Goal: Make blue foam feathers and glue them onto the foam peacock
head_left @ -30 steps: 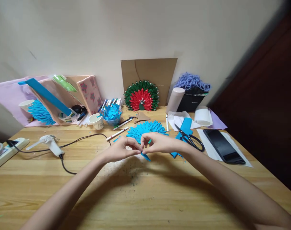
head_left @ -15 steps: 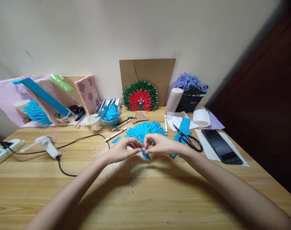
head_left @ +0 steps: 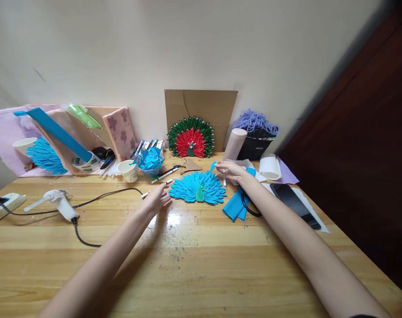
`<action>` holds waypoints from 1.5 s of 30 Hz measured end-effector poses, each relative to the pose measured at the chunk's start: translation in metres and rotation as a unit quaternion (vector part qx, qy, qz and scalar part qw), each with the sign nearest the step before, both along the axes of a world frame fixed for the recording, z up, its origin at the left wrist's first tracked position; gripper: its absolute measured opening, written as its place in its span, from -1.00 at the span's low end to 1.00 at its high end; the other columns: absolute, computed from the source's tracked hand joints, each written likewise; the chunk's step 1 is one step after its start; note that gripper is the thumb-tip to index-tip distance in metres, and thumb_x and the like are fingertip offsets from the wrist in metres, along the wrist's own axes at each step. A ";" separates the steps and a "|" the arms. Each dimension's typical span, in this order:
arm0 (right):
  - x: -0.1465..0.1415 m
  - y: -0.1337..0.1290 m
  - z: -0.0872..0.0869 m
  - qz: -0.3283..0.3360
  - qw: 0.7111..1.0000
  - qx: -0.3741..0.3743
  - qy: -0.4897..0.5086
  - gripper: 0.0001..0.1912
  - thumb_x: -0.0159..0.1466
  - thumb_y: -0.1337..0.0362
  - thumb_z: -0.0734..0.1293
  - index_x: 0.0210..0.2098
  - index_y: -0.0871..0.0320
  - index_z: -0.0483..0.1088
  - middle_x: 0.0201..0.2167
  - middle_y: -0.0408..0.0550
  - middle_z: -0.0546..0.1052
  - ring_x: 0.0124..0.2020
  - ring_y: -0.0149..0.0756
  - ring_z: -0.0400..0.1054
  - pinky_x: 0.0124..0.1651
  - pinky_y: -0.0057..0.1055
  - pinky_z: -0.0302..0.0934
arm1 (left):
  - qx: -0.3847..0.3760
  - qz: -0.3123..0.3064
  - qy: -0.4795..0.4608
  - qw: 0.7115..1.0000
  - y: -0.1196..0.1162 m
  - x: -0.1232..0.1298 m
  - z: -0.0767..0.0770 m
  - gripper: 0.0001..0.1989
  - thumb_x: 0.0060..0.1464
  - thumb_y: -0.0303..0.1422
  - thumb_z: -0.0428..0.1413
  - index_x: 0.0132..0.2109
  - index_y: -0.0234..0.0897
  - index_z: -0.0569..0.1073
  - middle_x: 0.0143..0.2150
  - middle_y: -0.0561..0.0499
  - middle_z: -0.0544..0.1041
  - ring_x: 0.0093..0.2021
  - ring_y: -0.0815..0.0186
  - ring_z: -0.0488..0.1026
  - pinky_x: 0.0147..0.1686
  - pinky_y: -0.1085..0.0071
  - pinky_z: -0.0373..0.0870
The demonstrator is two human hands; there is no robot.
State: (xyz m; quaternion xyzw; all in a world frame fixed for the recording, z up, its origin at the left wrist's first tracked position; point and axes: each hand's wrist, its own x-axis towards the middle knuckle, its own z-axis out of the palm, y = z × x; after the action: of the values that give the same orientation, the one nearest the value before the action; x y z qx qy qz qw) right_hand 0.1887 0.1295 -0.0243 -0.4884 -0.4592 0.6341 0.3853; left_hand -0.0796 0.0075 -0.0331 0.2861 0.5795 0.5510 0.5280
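Note:
A blue feathered fan shape (head_left: 184, 187) with a green bird-shaped piece (head_left: 200, 193) lies flat on the wooden table (head_left: 201, 274). Beyond its right edge, my right hand (head_left: 230, 171) pinches a small blue piece (head_left: 213, 166) at the fingertips. My left hand (head_left: 157, 198) is at the fan's left edge, beside a white pen (head_left: 145, 194), with its fingers apart. Whether its fingertips touch the pen or the fan is hard to tell. Under my right forearm are blue strips (head_left: 234, 206) and partly hidden scissors (head_left: 249, 206).
A glue gun (head_left: 63, 205) with its cable lies at the left. Behind are a paper cup (head_left: 128, 171), a bowl of blue pieces (head_left: 150, 162), a red and green fan (head_left: 191, 139) against cardboard (head_left: 207, 104), and a pale bottle (head_left: 235, 144). A phone (head_left: 295, 205) lies right.
My hands have parted from the middle. The left moved left and opened; the right moved up and right with the small blue piece, uncovering the fan's green centre. The view shifted slightly.

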 end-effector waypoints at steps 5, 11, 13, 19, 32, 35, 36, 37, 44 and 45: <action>-0.003 0.003 -0.001 0.031 0.999 -0.023 0.011 -0.80 -0.09 0.34 0.43 -0.55 0.14 0.30 -0.70 -0.24 0.30 -0.57 -0.38 0.30 -0.36 -0.28 0.35 | -0.016 0.028 -0.050 0.998 0.002 0.019 0.002 -0.85 -0.19 -0.32 0.11 -0.44 -0.32 0.37 -0.50 0.00 0.46 -0.51 0.40 0.42 -0.46 0.48 0.35; 0.000 -0.006 0.001 0.034 0.999 -0.023 0.020 -0.76 -0.16 0.33 0.45 -0.54 0.15 0.31 -0.65 -0.21 0.35 -0.56 -0.36 0.30 -0.34 -0.23 0.36 | 0.008 0.027 -0.038 0.999 -0.003 0.042 -0.002 -0.74 -0.39 -0.39 0.25 -0.45 -0.34 0.40 -0.51 0.01 0.50 -0.54 0.35 0.41 -0.52 0.47 0.32; 0.004 -0.012 0.007 0.019 0.999 -0.011 0.025 -0.76 -0.15 0.34 0.45 -0.51 0.14 0.32 -0.60 -0.17 0.39 -0.50 -0.35 0.34 -0.30 -0.26 0.35 | 0.012 0.023 -0.052 0.998 -0.004 0.040 -0.001 -0.72 -0.41 -0.39 0.27 -0.43 -0.34 0.42 -0.47 0.00 0.52 -0.51 0.34 0.43 -0.50 0.45 0.34; 0.023 -0.050 0.046 -0.006 0.996 0.066 0.060 -0.79 -0.04 0.31 0.40 -0.36 0.10 0.40 -0.44 -0.14 0.46 -0.32 -0.38 0.38 -0.03 -0.33 0.24 | 0.056 -0.037 -0.069 0.995 -0.026 -0.001 0.016 -0.67 -0.35 -0.31 0.30 -0.35 -0.37 0.49 -0.35 -0.06 0.55 -0.36 0.29 0.48 -0.35 0.41 0.38; -0.026 -0.123 0.048 -0.004 0.996 0.059 0.073 -0.76 0.01 0.29 0.37 -0.28 0.10 0.43 -0.43 -0.15 0.43 -0.35 -0.39 0.33 -0.08 -0.36 0.19 | 0.065 -0.068 -0.084 0.992 -0.048 -0.035 0.009 -0.66 -0.23 -0.26 0.26 -0.30 -0.40 0.47 -0.35 -0.08 0.56 -0.35 0.25 0.50 -0.27 0.36 0.41; -0.043 -0.126 0.044 -0.004 0.995 0.065 0.076 -0.77 0.01 0.29 0.36 -0.29 0.11 0.41 -0.43 -0.17 0.39 -0.36 -0.42 0.30 -0.11 -0.38 0.17 | 0.063 -0.036 -0.106 0.992 -0.051 -0.038 0.007 -0.67 -0.26 -0.28 0.27 -0.32 -0.40 0.46 -0.37 -0.07 0.57 -0.32 0.20 0.51 -0.24 0.32 0.42; -0.048 -0.127 0.043 -0.002 0.995 0.072 0.075 -0.77 0.02 0.29 0.35 -0.28 0.11 0.41 -0.42 -0.17 0.38 -0.35 -0.42 0.29 -0.11 -0.38 0.16 | 0.062 -0.027 -0.114 0.991 -0.052 -0.039 0.006 -0.68 -0.27 -0.28 0.28 -0.33 -0.40 0.46 -0.37 -0.07 0.57 -0.30 0.19 0.51 -0.23 0.31 0.42; -0.052 -0.127 0.041 0.001 0.994 0.082 0.073 -0.77 0.03 0.30 0.34 -0.27 0.11 0.40 -0.39 -0.17 0.37 -0.34 -0.43 0.28 -0.11 -0.38 0.15 | 0.062 -0.020 -0.121 0.990 -0.052 -0.040 0.005 -0.68 -0.27 -0.29 0.28 -0.34 -0.40 0.47 -0.38 -0.07 0.57 -0.28 0.17 0.50 -0.22 0.30 0.42; -0.072 -0.128 0.030 -0.034 0.985 0.168 0.024 -0.82 0.04 0.29 0.28 -0.32 0.11 0.34 -0.33 -0.15 0.34 -0.30 -0.39 0.22 -0.15 -0.37 0.14 | 0.085 0.032 -0.131 0.987 -0.053 -0.039 0.004 -0.63 -0.29 -0.28 0.29 -0.29 -0.39 0.46 -0.32 -0.09 0.57 -0.18 0.14 0.48 -0.15 0.28 0.41; -0.073 -0.128 0.029 -0.038 0.984 0.174 0.017 -0.83 0.04 0.29 0.27 -0.32 0.12 0.34 -0.34 -0.15 0.33 -0.30 -0.39 0.22 -0.16 -0.37 0.14 | 0.085 0.040 -0.128 0.987 -0.053 -0.038 0.004 -0.62 -0.30 -0.27 0.29 -0.29 -0.39 0.46 -0.32 -0.09 0.57 -0.18 0.13 0.48 -0.15 0.27 0.40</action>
State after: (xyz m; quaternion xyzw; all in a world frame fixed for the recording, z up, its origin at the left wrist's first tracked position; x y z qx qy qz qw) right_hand 0.1156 0.0012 0.0046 -0.4204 -0.5372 0.5375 0.4957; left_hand -0.1175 -0.0452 -0.0287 0.2342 0.4692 0.6507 0.5492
